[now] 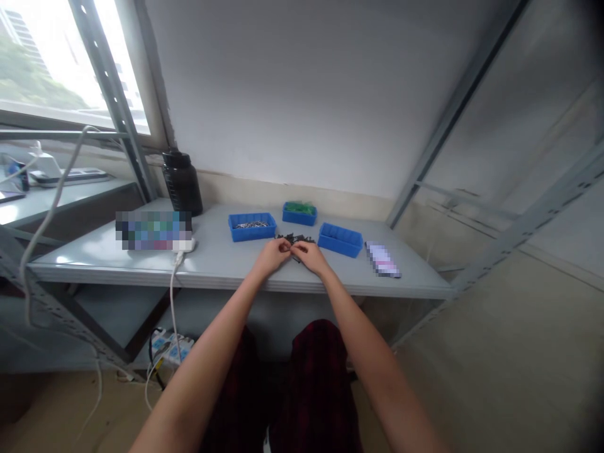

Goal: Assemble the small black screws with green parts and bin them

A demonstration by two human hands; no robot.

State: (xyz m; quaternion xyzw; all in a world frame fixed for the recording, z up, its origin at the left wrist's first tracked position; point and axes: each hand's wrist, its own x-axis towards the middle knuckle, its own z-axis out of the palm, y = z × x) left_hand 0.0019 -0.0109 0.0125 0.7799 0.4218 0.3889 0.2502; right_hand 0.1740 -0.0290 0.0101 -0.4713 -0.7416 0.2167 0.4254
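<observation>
Left hand (274, 255) and right hand (310, 257) are meeting at the fingertips, anything between them being too small to tell; black parts (302, 238) are lying just beyond them, so working low is probably helping any dropped piece land within reach

Daylight floods from the blown-out window (51, 60) at left — right edge dark, blurred.

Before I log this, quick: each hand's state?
Left hand: fingers bent beside small, irregular black pieces; held item can't be told.
Right hand: fingers bent; held item can't be told.
</observation>
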